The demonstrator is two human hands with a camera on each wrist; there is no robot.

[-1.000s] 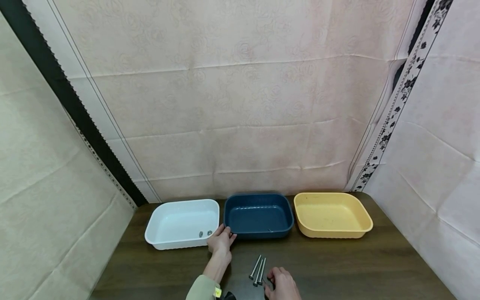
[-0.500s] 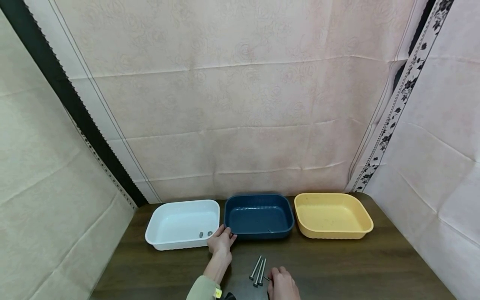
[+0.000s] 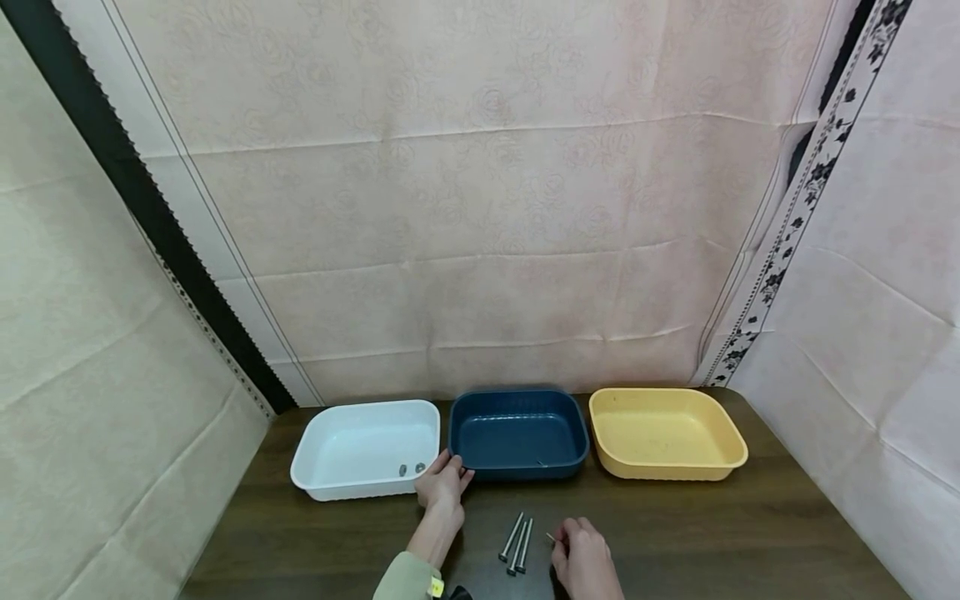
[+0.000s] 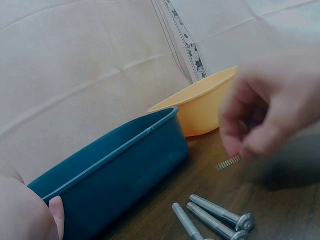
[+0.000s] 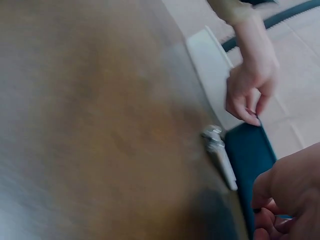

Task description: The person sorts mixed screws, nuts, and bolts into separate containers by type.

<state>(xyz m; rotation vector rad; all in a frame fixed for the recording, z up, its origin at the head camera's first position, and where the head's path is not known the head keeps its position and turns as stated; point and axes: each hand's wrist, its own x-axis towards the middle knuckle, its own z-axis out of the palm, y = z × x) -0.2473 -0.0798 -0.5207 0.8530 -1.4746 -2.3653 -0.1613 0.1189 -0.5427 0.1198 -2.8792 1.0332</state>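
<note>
My left hand [image 3: 441,483] grips the near left corner of the blue bin [image 3: 519,473], one fingertip lying against the outside wall in the left wrist view. Between the fingertips of my right hand [image 3: 585,557] a small screw [image 4: 229,162] is pinched, its threaded end sticking out. That hand is raised over the table, right of several long bolts [image 3: 517,543] lying close together. The screw's head is hidden by the fingers. A tiny thin piece lies in the blue bin, too small to make out.
Left of the blue bin stands a white bin [image 3: 352,492] with two small nuts [image 3: 411,469] near its front right corner. To the right is a yellow bin [image 3: 667,468]. All three line the back of the brown wooden table [image 3: 697,533], with cloth walls [image 3: 495,250] around.
My right hand has lifted from beside the bolts and moved a little right and forward, with the screw between its fingertips. The left hand stays at the blue bin's corner.
</note>
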